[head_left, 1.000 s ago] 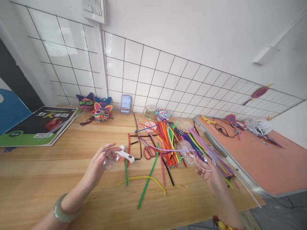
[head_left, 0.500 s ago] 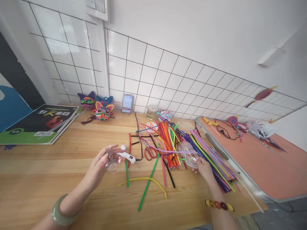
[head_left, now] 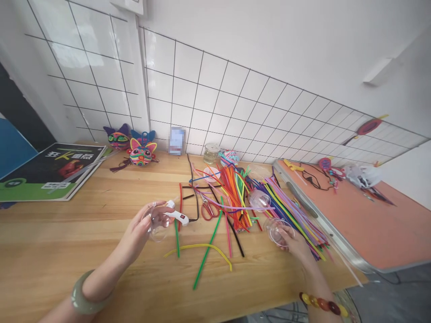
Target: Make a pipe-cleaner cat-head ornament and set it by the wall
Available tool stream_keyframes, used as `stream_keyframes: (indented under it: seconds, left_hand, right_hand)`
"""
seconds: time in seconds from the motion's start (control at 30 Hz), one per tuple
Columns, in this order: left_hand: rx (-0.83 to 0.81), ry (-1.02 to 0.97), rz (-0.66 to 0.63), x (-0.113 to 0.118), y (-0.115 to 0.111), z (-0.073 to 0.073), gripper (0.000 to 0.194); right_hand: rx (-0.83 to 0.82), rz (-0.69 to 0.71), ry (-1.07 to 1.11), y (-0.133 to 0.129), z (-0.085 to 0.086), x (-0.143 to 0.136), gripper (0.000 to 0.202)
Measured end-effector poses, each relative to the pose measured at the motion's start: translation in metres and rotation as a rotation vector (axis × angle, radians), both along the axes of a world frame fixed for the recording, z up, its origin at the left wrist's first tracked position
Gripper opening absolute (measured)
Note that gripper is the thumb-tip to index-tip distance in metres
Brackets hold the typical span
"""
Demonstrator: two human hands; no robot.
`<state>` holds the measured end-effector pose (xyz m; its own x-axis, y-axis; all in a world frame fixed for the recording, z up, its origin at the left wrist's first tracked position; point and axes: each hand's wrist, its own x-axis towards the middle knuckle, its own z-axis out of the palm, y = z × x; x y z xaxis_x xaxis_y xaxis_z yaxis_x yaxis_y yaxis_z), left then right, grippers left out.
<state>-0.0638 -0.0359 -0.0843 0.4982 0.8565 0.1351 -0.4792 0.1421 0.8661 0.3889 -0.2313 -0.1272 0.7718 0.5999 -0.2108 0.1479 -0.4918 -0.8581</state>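
My left hand (head_left: 139, 224) has its fingers curled round a clear plastic half-ball (head_left: 159, 220). Just behind that sits a white hot glue gun (head_left: 178, 217), its black cord running back toward the wall. Over the right side of the wooden table, my right hand (head_left: 292, 240) pinches another clear plastic half-ball (head_left: 278, 231). Beyond it a clear plastic shell (head_left: 259, 200) rests by the piled pipe cleaners (head_left: 235, 190). Between my hands lie a yellow pipe cleaner (head_left: 205, 246), a green pipe cleaner (head_left: 208, 251) and red-handled scissors (head_left: 209, 209).
Colourful cat-head crafts (head_left: 142, 152) stand along the wall beside a dark book (head_left: 54, 172). A glass jar (head_left: 211, 153) and a striped ball (head_left: 229, 157) are at the back. More pipe cleaners (head_left: 299, 215) fan out toward an orange-topped table (head_left: 357, 224) on the right.
My right hand has drawn toward me and to the right with its half-ball, away from the shell by the pipe cleaners. The view has shifted slightly; my left hand keeps its hold.
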Motion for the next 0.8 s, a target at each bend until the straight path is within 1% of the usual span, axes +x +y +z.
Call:
stream_keyframes:
  seconds: [0.23,0.43,0.57,0.67,0.8]
  left_hand:
    - [-0.003,0.016,0.014,-0.001,0.0,-0.001,0.048]
    - [-0.026,0.007,0.016,-0.001,0.0,0.0,0.049]
    - [-0.022,0.0,0.0,-0.001,0.0,0.0,0.049]
    - [-0.022,0.003,-0.001,-0.002,0.001,0.0,0.05]
    - [-0.02,0.001,-0.004,-0.002,0.002,-0.001,0.049]
  right_hand:
    - [0.002,0.054,0.034,-0.001,0.003,0.0,0.034]
    - [-0.047,0.073,-0.034,0.004,0.007,0.0,0.031]
    - [-0.102,0.097,-0.083,0.008,0.009,-0.005,0.029]
    - [-0.159,0.134,-0.114,0.009,0.016,-0.011,0.033]
    - [-0.2,0.2,-0.182,0.012,0.035,-0.014,0.045]
